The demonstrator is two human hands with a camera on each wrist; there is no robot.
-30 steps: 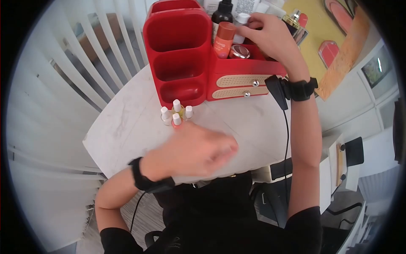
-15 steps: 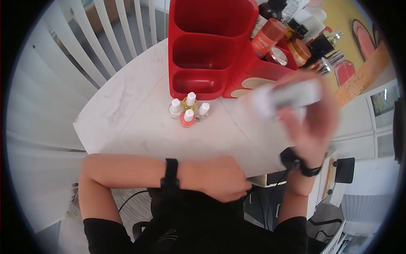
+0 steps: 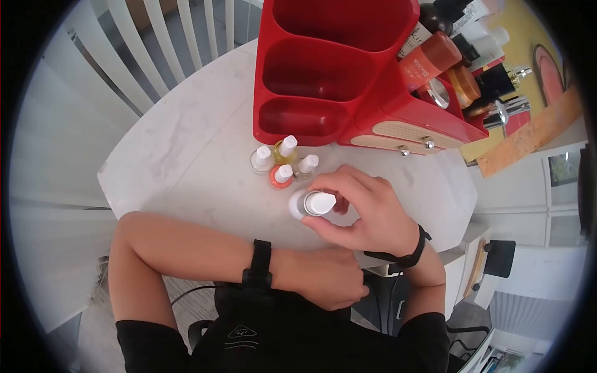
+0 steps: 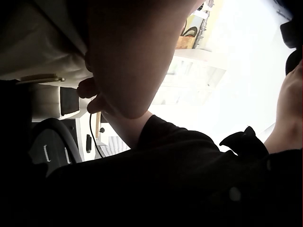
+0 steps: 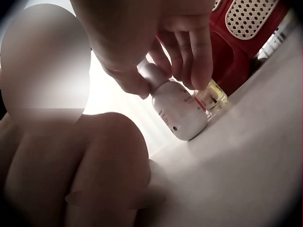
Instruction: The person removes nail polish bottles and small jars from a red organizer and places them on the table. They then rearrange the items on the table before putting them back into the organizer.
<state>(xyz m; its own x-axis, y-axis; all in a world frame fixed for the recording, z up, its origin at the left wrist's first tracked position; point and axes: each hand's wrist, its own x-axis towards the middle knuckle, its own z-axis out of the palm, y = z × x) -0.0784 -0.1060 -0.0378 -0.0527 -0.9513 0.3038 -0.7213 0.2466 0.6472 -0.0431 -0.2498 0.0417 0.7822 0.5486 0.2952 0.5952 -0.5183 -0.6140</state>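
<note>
My right hand (image 3: 379,214) holds a white bottle (image 5: 182,113) by its grey-white cap (image 3: 320,202), thumb on one side and fingers on the other. In the right wrist view the bottle's base is at the tabletop. Just behind it, several small nail polish bottles (image 3: 282,176) with white caps stand in a cluster, one coral, one yellow, others clear. My left hand (image 3: 323,276) lies at the table's front edge close to my body, its fingers loosely curled and holding nothing. In the left wrist view the left hand (image 4: 132,61) looks dark.
A red organizer (image 3: 367,118) stands at the back, with bare compartments on the left and woven-front drawers (image 3: 407,133) on the right. Its right section is crowded with cosmetics, including an orange-red bottle (image 3: 429,61). White slats (image 3: 134,56) line the left side of the marble-look table (image 3: 193,137).
My right hand has taken the white bottle from the organizer and brought it down to the table beside the nail polish bottles. My left hand has drawn back toward my body from near them.
</note>
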